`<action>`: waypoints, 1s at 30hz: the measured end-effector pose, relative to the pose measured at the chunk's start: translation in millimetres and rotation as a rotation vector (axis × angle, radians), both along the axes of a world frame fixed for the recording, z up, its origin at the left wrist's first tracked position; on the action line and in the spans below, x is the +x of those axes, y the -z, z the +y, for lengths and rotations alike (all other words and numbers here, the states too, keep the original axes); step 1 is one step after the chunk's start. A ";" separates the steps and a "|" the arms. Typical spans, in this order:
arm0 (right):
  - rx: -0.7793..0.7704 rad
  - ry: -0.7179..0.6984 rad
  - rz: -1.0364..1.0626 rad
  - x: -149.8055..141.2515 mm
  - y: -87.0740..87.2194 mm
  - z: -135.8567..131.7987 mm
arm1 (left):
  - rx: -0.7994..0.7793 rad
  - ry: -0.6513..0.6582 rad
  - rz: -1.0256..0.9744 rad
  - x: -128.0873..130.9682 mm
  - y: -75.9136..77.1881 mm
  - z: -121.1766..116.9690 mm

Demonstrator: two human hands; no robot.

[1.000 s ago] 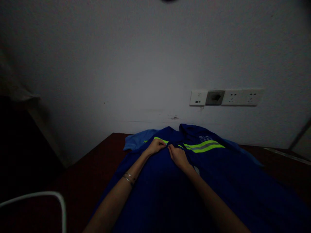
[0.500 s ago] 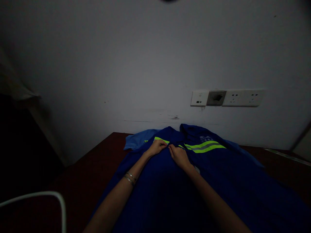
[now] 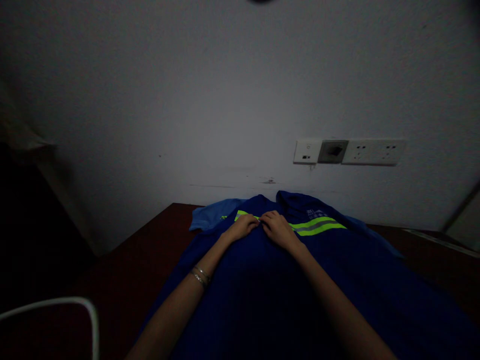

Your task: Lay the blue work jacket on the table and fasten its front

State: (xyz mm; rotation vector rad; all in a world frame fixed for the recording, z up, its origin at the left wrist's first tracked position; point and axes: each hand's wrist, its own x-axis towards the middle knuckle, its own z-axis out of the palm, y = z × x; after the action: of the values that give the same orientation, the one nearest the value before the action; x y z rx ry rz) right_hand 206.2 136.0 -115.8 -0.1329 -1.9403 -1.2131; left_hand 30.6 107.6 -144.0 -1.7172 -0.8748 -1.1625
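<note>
A dark blue work jacket (image 3: 262,290) with yellow-green reflective stripes (image 3: 318,226) lies spread on a dark brown table (image 3: 150,250). My left hand (image 3: 243,226) and my right hand (image 3: 276,227) meet at the jacket's front opening near the chest stripe. Both hands have their fingers curled and pinched on the fabric edges there. A bracelet sits on my left wrist. The light is dim, so what exactly the fingertips grip at the opening is hard to see.
A white wall stands right behind the table, with a row of sockets and a switch (image 3: 348,151) at the right. A white curved chair rail (image 3: 75,310) shows at the bottom left. A lighter blue sleeve (image 3: 210,217) lies toward the table's far left.
Both hands have moved a little farther up the jacket's front, toward the stripe, and the right hand now lies closer against the left.
</note>
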 end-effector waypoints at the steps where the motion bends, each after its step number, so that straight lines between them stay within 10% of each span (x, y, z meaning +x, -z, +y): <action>1: -0.007 0.012 -0.012 -0.7 0.4 1.7 | 0.003 -0.012 0.010 0.1 0.1 -0.7; 30: -0.273 0.038 -0.151 9.2 -7.9 1.0 | -0.013 -0.074 -0.005 -1.1 1.7 0.4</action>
State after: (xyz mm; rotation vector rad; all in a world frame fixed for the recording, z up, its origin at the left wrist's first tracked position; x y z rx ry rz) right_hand 215.4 136.9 -107.9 -0.2260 -2.2394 -1.0007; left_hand 29.5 107.9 -145.8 -1.6785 -0.9431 -1.1146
